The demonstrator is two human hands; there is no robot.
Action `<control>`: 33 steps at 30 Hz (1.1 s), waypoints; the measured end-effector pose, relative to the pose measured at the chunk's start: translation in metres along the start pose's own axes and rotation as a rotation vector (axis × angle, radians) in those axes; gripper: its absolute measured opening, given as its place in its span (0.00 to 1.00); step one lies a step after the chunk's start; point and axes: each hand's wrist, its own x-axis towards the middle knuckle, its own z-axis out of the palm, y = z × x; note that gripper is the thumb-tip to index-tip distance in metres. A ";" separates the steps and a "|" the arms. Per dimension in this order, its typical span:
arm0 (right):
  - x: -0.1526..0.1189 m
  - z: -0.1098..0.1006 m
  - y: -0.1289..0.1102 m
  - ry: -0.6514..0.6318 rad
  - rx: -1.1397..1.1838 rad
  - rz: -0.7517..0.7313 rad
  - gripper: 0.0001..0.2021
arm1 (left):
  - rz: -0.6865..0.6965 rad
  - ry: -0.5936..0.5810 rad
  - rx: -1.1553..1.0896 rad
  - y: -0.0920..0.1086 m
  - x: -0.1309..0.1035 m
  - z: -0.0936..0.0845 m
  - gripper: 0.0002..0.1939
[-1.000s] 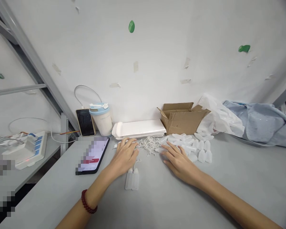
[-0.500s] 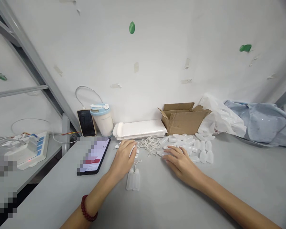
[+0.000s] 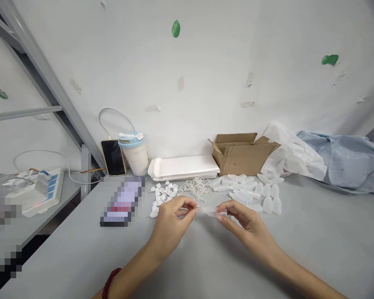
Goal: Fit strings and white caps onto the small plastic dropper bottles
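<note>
My left hand (image 3: pixel 173 219) is closed in a pinch, with a small white cap (image 3: pixel 199 205) at its fingertips, partly hidden. Facing it, my right hand (image 3: pixel 248 222) grips a small translucent plastic bottle (image 3: pixel 212 212) between thumb and fingers, its narrow end toward the cap. The two pieces are very close; whether they touch I cannot tell. Beyond my left hand lies a pile of white caps (image 3: pixel 163 193). Thin white cords (image 3: pixel 196 189) lie tangled in the middle, and several clear bottles (image 3: pixel 243 195) are spread beyond my right hand.
At the back stand a stack of white boxes (image 3: pixel 187 166), an open cardboard box (image 3: pixel 246 160) and a white plastic bag (image 3: pixel 294 158). A lidded cup (image 3: pixel 136 158) and an upright phone (image 3: pixel 113 158) are at the left, with another phone (image 3: pixel 123 203) lying nearer. Blue-grey cloth (image 3: pixel 343 160) lies right.
My left hand has come away from the caps toward the middle, pinching a cap. My right hand has lifted a bottle and drawn it nearer. The bottle pair in front is now mostly hidden.
</note>
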 end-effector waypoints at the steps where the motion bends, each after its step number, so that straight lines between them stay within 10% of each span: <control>1: 0.000 0.001 0.000 -0.005 0.033 0.016 0.07 | -0.013 0.001 -0.014 0.001 -0.001 0.001 0.03; 33: -0.004 0.010 0.004 -0.176 0.132 0.070 0.10 | -0.122 -0.115 -0.171 0.004 -0.004 0.002 0.04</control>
